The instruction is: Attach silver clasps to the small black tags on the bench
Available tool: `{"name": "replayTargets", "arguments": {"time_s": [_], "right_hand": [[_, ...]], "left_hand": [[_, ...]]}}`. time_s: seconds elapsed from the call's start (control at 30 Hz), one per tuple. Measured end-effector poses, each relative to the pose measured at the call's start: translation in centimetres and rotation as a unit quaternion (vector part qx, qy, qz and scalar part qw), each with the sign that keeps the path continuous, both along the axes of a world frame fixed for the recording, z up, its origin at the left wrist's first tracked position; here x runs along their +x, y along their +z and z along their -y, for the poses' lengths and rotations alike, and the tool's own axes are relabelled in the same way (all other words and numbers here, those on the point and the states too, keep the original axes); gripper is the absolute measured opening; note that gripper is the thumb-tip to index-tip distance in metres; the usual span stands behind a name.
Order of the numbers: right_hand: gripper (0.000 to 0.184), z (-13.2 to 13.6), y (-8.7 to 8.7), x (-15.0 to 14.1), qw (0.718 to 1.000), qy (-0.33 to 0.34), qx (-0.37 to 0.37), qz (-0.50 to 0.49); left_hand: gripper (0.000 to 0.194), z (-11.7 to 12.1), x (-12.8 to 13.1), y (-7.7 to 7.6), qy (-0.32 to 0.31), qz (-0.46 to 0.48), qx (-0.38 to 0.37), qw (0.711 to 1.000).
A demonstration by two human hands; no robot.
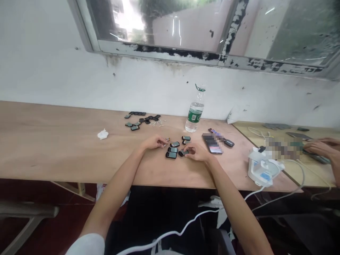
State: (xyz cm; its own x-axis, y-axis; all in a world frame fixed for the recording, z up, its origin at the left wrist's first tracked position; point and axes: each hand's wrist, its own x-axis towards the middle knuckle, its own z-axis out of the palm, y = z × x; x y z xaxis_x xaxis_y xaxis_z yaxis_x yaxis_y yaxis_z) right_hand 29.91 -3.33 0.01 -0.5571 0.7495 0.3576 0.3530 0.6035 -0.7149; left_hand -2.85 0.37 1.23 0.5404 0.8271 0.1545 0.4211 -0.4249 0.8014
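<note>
Several small black-cased devices with grey-green screens [172,154] lie grouped on the wooden table between my hands. My right hand [197,151] is closed with thumb and fingers on the edge of one such device [183,153], at the right of the group. Left of them, my left hand [154,142] is pinched at the tips on a small white piece [165,145], too small to name. A tiny yellowish part [168,139] lies just beyond those fingertips. Two more devices [186,138] sit farther back, near my right hand.
Black casings [150,119], more screened devices [135,128] and small white pieces [157,123] lie at the back left. A crumpled tissue [103,134], water bottle [194,115], phone [212,143] and white device with cables [264,168] surround the work. A co-worker's hands [322,147] are at right.
</note>
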Motion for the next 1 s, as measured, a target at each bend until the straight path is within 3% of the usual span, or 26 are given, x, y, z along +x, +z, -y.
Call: {"name": "replayTargets", "arguments": {"time_s": [0.1,0.3,0.4,0.57,1.0], "right_hand": [[0.018,-0.4,-0.4,0.5,0.998,0.042,-0.028,0.023],[0.020,-0.5,-0.3,0.6,0.997,-0.061,0.042,0.026],[0.020,-0.3,-0.1,-0.2,0.994,-0.073,0.074,-0.030],[0.018,-0.2,-0.2,-1.2,0.987,-0.076,0.121,-0.078],[0.019,-1.0,-1.3,-2.3,0.973,-0.080,0.184,-0.115]], "left_hand": [[0.027,0.1,-0.2,-0.1,0.005,-0.003,0.004,1.000],[0.031,0.6,0.3,0.0,0.029,-0.013,0.036,0.999],[0.031,1.2,1.6,0.5,0.034,0.030,0.089,0.995],[0.024,2.1,4.3,0.8,-0.011,0.044,0.165,0.985],[0.025,2.2,5.7,-0.2,0.020,0.149,0.106,0.983]]}}
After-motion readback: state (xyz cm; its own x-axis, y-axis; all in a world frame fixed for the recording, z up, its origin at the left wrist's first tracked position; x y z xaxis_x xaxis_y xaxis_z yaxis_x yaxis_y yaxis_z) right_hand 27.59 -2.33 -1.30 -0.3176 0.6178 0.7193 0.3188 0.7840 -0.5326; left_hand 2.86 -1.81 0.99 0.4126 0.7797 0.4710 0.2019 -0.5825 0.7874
